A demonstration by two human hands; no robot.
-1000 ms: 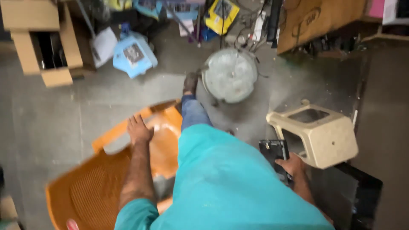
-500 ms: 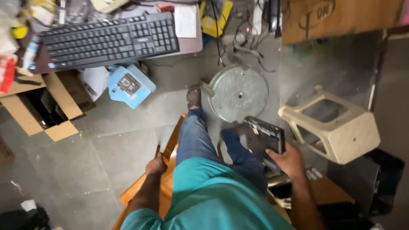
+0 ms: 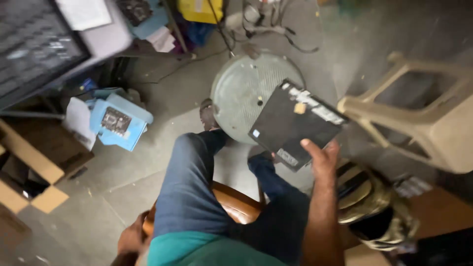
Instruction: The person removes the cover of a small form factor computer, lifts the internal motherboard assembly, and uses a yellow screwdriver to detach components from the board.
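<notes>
Right of centre in the frame, the right hand is closed on the lower corner of a flat black box-shaped device, thumb on top, holding it tilted over the floor. It looks rigid and fairly light, smooth-faced, so gripping both long edges seems safer. At lower left the left hand grips the orange seat's edge. Close by are a round grey disc, a beige plastic stool and a blue box.

Matt black plastic-looking flat device (paper stickers on it), glossy orange moulded chair seat, rough grey concrete floor.
</notes>
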